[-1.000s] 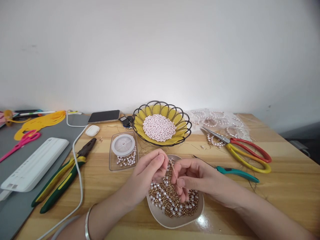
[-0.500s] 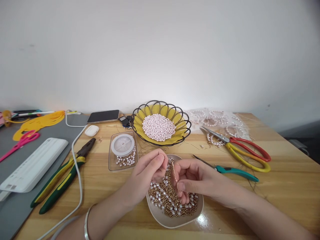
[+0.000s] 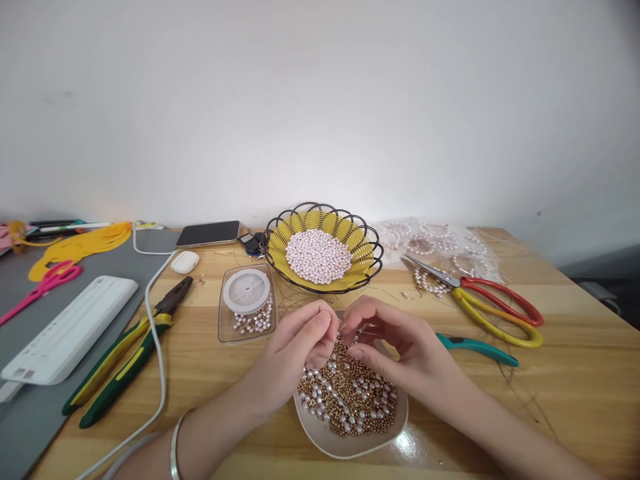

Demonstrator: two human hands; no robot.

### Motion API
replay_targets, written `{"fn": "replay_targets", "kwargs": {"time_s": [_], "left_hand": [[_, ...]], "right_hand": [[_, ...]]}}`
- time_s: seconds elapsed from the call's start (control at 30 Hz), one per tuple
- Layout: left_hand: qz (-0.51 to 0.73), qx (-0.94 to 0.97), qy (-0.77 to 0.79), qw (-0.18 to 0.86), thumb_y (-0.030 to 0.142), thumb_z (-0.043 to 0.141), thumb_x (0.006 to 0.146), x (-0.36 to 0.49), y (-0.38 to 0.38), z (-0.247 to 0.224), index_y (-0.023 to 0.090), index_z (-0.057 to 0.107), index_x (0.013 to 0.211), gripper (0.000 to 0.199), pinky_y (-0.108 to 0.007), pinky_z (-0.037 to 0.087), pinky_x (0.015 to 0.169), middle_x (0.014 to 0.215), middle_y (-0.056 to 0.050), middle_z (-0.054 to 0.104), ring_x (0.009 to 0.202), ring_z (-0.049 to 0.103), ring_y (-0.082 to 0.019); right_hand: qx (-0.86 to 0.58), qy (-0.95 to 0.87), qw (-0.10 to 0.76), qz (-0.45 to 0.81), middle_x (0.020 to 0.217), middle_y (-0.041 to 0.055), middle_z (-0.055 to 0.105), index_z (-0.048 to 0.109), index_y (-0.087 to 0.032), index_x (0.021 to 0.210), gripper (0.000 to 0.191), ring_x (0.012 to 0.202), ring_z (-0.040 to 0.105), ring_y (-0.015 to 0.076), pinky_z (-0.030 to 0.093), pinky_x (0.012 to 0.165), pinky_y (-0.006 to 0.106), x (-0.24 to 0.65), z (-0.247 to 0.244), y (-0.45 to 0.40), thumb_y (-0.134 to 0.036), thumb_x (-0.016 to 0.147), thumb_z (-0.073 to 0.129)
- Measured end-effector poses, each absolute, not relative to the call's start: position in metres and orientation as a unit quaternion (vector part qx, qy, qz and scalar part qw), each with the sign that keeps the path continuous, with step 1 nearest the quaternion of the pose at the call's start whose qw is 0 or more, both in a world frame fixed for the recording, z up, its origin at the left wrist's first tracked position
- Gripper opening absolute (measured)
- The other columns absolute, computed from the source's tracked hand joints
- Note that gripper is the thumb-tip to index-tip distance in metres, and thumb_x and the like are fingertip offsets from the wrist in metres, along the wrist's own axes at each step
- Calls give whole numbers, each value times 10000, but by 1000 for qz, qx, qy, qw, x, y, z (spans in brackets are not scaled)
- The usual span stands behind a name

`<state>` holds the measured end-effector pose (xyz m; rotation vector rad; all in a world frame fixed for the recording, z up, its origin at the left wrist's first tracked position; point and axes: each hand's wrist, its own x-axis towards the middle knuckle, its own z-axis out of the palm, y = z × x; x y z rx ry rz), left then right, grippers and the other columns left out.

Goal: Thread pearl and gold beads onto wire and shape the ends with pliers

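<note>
My left hand point(image 3: 309, 335) is closed in a pinch above the left rim of a beige bowl point(image 3: 320, 437); a fine bright line shows at its fingertips, too thin to name. Close beside it, my right hand point(image 3: 397, 337) hovers over the bowl with bent fingers, thumb and forefinger apart, its fingertips near those of my left hand. Pearl and gold beads point(image 3: 345, 400) fill the bowl, some seemingly in strands. Some beads show behind the right fingers; whether they are touched is hidden.
Behind the bowl stands a yellow basket point(image 3: 373, 257) of pearl beads. A clear box point(image 3: 225, 327) with a spool, green-yellow pliers point(image 3: 125, 353) and a white cable point(image 3: 161, 373) lie left. Red-yellow scissors point(image 3: 493, 310) and a teal-handled tool point(image 3: 480, 347) lie right.
My right hand has risen toward my left fingertips, and its thumb and forefinger have parted. The gold bead strand it held no longer shows in its fingers. My left hand stays pinched.
</note>
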<state>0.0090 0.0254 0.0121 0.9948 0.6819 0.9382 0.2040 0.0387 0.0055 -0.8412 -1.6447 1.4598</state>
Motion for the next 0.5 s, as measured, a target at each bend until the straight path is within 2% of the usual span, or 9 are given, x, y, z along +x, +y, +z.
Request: {"fn": "replay_targets", "kwargs": {"time_s": [0.23, 0.5], "left_hand": [[413, 469, 321, 712, 415, 469, 1049, 8, 24, 11, 193, 471, 788, 342, -292, 156, 535, 615, 89, 285, 550, 198, -104], [372, 553, 338, 665, 379, 466, 1058, 10, 20, 19, 185, 501, 805, 321, -297, 261, 599, 720, 42, 384, 640, 313, -128]], "right_hand": [[-301, -677, 454, 494, 896, -38, 655, 666, -304, 993, 152, 818, 607, 129, 503, 723, 248, 206, 9, 38, -203, 911, 745], [-289, -660, 478, 502, 795, -18, 692, 743, -275, 894, 68, 766, 639, 127, 526, 679, 220, 206, 12, 39, -215, 924, 745]]}}
